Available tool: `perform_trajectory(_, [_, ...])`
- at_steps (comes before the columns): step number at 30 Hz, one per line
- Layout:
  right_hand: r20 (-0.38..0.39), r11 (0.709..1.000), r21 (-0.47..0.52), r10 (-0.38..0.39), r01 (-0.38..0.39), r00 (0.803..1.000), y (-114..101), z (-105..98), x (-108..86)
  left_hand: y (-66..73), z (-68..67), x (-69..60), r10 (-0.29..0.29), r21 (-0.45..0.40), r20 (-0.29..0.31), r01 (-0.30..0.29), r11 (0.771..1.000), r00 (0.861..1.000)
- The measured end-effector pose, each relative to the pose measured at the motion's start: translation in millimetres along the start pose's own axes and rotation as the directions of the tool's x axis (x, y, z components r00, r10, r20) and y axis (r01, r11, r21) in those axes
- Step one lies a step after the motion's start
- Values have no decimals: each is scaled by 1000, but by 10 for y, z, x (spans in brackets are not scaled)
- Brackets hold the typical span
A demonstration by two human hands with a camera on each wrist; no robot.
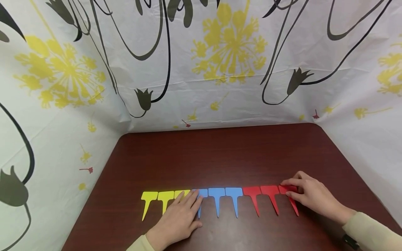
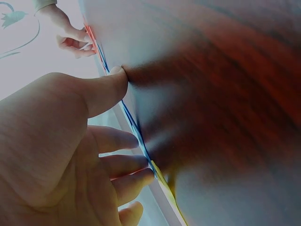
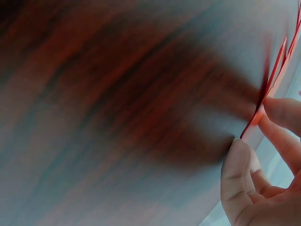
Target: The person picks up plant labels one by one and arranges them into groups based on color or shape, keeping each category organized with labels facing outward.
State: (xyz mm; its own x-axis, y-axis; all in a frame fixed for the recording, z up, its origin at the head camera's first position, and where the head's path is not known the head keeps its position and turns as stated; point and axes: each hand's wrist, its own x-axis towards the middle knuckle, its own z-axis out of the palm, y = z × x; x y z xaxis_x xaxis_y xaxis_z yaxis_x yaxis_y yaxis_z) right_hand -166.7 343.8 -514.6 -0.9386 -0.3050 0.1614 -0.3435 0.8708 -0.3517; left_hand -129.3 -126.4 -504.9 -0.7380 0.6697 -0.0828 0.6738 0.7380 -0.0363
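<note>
T-shaped plastic plant labels lie in a row on the table: three yellow labels (image 1: 149, 196), three blue labels (image 1: 216, 192) and three red labels (image 1: 269, 190). My left hand (image 1: 177, 219) rests with extended fingers over the third yellow label and the first blue label, partly covering both. With thumb and fingertips, my right hand (image 1: 317, 197) pinches the head of the rightmost red label (image 1: 294, 205), its stem pointing toward me. In the right wrist view, the thumb and index finger sit at the edges of the red label (image 3: 256, 113).
The dark brown wooden table (image 1: 216, 157) has rounded far corners. A white cloth (image 1: 188, 69) with yellow and grey flower prints hangs behind it and along both sides.
</note>
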Motion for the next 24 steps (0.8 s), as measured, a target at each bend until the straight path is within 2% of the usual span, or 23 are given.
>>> perform_trajectory(5, [-17,1000,-8,-18,18,1000,-4,27,2,-6,0,0,-2,-3,6,2,1000,1000])
perform_trajectory(18, [-17,1000,-19,-25,25,1000,-20,44,22,12,8,-15,0,25,-34,1,1000,999])
perform_trajectory(21, [-9,1000,-9,-10,10,1000,-14,28,23,13,25,-22,16,45,-64,-13,999,998])
perform_trajectory(24, [-23,1000,4,-3,3,1000,-16,-5,28,15,45,-33,50,62,-130,-42,997,990])
